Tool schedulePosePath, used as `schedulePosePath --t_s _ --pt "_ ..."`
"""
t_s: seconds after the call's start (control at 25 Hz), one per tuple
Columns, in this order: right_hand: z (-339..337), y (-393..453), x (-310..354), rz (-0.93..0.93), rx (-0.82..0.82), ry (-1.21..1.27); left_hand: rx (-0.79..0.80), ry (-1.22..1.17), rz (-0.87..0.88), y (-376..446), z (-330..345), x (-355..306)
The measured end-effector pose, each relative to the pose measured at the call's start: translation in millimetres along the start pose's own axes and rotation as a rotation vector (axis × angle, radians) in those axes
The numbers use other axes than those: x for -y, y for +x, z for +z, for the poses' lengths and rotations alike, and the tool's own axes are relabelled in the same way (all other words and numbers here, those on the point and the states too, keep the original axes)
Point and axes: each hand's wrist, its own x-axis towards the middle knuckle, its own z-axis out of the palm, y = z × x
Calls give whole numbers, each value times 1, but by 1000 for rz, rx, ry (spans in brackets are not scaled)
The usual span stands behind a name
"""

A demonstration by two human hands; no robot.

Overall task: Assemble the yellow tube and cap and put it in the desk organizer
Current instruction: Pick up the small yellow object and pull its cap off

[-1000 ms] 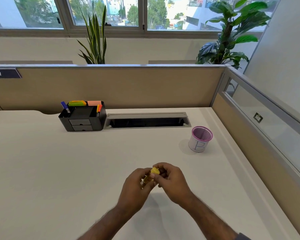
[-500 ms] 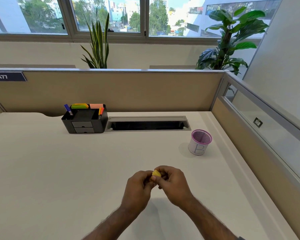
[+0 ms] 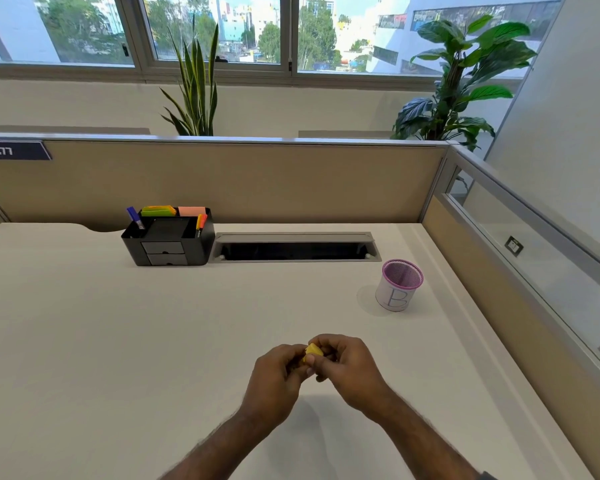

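Both hands meet above the near middle of the white desk. My left hand is closed around the yellow tube, whose body is hidden inside the fist. My right hand pinches the yellow cap, which shows between the fingertips at the tube's end. Whether the cap is fully seated cannot be seen. The black desk organizer stands at the back left by the partition, holding a blue pen, orange and yellow markers and coloured sticky notes, with two small drawers in front.
A pink mesh cup marked with a B stands to the right. A cable slot runs along the desk's back edge. Beige partitions close the back and right side. Plants stand behind by the window.
The hands have closed together over the tube, so less yellow shows than a second ago. The view has tilted a little; the hands stay in the same spot on the desk.
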Motion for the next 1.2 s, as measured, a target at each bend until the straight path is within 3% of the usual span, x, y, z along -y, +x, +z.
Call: schedulePosePath --t_s 0.24,0.52,0.88,1.08,1.2 --pt "12 3 -7 6 -134 -122 -87 20 -39 0 5 2" --pt "1 5 -5 32 -142 -22 -64 -17 -112 -2 2 10" --pt "-5 3 -21 203 -135 390 -122 -120 -198 -3 -2 19" --pt "-1 4 -42 258 -148 337 -125 -128 -244 -5 -4 25" --pt "3 3 -57 247 -167 161 -131 -112 -257 -7 -5 29"
